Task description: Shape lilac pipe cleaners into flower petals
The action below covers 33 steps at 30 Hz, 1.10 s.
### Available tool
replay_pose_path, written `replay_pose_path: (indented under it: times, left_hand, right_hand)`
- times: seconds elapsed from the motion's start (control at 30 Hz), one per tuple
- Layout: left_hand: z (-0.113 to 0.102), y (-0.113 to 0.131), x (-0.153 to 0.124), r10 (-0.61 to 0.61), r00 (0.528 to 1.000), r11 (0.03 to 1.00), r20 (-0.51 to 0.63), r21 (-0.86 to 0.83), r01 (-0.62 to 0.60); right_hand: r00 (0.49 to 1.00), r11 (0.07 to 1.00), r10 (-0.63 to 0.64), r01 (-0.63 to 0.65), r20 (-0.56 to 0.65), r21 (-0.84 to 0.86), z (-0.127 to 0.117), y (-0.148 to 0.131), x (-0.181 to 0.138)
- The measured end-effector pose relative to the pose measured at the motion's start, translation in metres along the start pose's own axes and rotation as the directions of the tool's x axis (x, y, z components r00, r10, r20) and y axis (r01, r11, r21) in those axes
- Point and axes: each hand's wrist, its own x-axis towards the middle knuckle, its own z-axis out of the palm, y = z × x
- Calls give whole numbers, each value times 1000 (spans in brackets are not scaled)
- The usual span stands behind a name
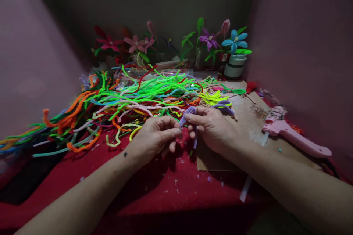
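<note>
A purple pipe cleaner [188,114], bent into a narrow loop, is held up between my two hands over the red cloth. My right hand [213,126] pinches the loop between thumb and fingers, and a straight tail hangs below it. At the loop's lower left end, my left hand [158,134] closes its thumb and fingertips on the same piece. Just behind my right hand lie more purple pipe-cleaner pieces [224,107] and a bundle of yellow ones [213,98].
A heap of coloured pipe cleaners [154,90] spreads across the back and left. At right, a pink glue gun [295,132] rests on a cardboard sheet [217,161]. Pipe-cleaner flowers [234,40] stand along the back. A dark flat object [30,180] lies at the left.
</note>
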Motion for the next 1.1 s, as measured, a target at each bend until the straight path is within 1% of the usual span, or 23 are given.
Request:
replay_pose_path:
  times: [0.1,0.23,0.37,0.5,0.6,0.7,0.8,0.87,0.93,1.1]
  left_hand:
    - [1,-2,1,10,1000,998,12,-58,-9]
    - [3,-3,2,38,999,985,-8,-167,-39]
    - [2,-5,3,44,997,988,61,-148,-35]
    - [0,-6,3,68,994,991,83,-118,-58]
    - [1,-5,3,72,995,994,63,-91,-66]
    - [4,-4,2,88,995,995,37,-51,-86]
    - [6,-4,1,149,989,987,-9,58,-148]
    - [7,-6,0,189,981,977,-45,106,-184]
    - [8,-7,0,202,976,975,-79,110,-193]
    - [6,-10,1,178,976,981,-122,101,-166]
  right_hand:
    - [999,998,37,-37,11,41,0,1,0]
    - [997,987,67,-71,34,144,0,4,0]
    - [995,982,71,-82,68,167,1,5,1]
    - [996,983,86,-89,27,163,3,4,1]
    - [996,985,93,-90,-9,146,3,2,1]
    - [992,975,126,-120,-19,188,1,4,2]
    - [985,961,167,-155,-37,229,-1,6,5]
    - [984,960,173,-158,-44,231,-2,7,6]
    - [985,963,165,-152,-44,223,-2,7,7]
    - [986,964,165,-154,-37,216,-3,6,6]
